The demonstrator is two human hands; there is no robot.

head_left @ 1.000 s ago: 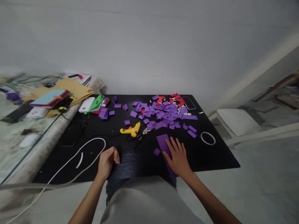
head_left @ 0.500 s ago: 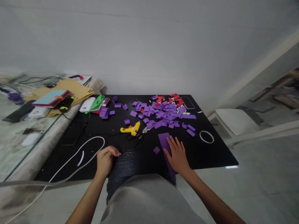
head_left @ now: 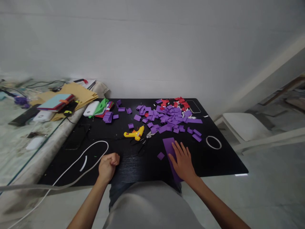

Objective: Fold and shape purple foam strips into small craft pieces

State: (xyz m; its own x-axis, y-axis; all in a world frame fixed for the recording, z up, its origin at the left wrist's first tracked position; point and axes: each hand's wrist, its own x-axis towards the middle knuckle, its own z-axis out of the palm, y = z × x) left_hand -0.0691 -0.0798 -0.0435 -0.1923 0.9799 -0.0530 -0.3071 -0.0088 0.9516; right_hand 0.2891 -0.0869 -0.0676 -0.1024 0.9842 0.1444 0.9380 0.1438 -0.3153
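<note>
Work at a black wood-grained tabletop (head_left: 133,171), as seen by a bystander in the room. The right hand (head_left: 183,161) lies palm down, its fingers spread and grasping nothing, across a long, flat purple strip of paper-like sheet (head_left: 168,144); the contact presumably keeps the strip from sliding. The strip's near end reaches the front edge, and a small purple square (head_left: 160,156) lies just beside it. The left hand (head_left: 109,166) rests with fingers clenched beside a looped white cable (head_left: 101,141); whether they enclose anything cannot be told. A yellow glue gun (head_left: 135,133) lies beyond, between the hands, apparently within easy reach. No container is discernible near the hands: folded purple pieces (head_left: 171,116) and red scraps (head_left: 181,101) form loose heaps farther back.
</note>
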